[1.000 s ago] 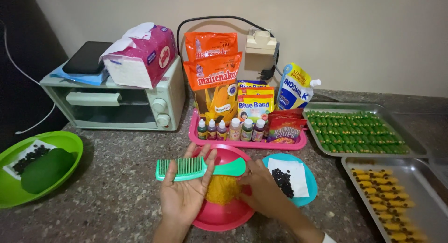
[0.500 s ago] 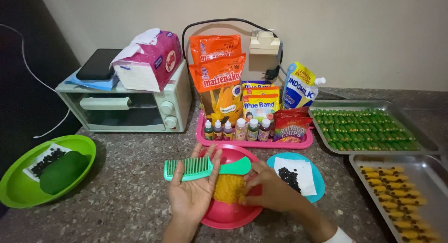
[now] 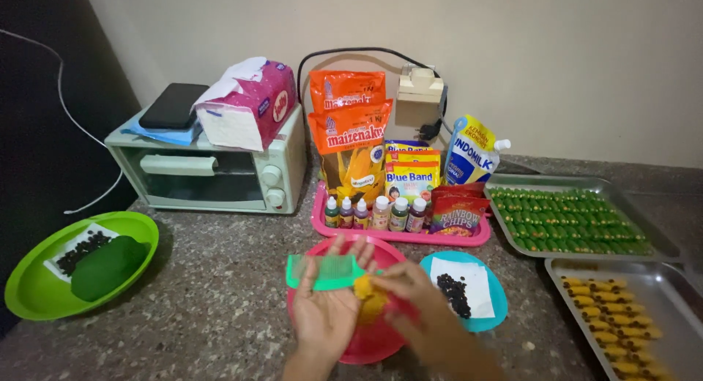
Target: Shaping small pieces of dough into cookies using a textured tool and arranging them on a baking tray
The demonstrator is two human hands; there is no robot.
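Observation:
My left hand (image 3: 327, 310) lies palm up over a pink bowl (image 3: 372, 338) and carries a green comb (image 3: 324, 272) across its fingers. At the comb's right end sits a lump of yellow dough (image 3: 368, 297). My right hand (image 3: 412, 300) is blurred and presses against that dough right beside the comb. Whether its fingers pinch the dough or only touch it I cannot tell.
A teal plate (image 3: 492, 308) with paper and dark bits lies right of the bowl. Two metal trays hold green pieces (image 3: 571, 218) and yellow pieces (image 3: 611, 330). A pink tray (image 3: 395, 233) of bottles and packets stands behind, a small oven (image 3: 212, 172) and green plate (image 3: 44, 289) at left.
The view has shifted a little. My right hand has slid left onto the dough at the comb's end; the left hand keeps the comb in place.

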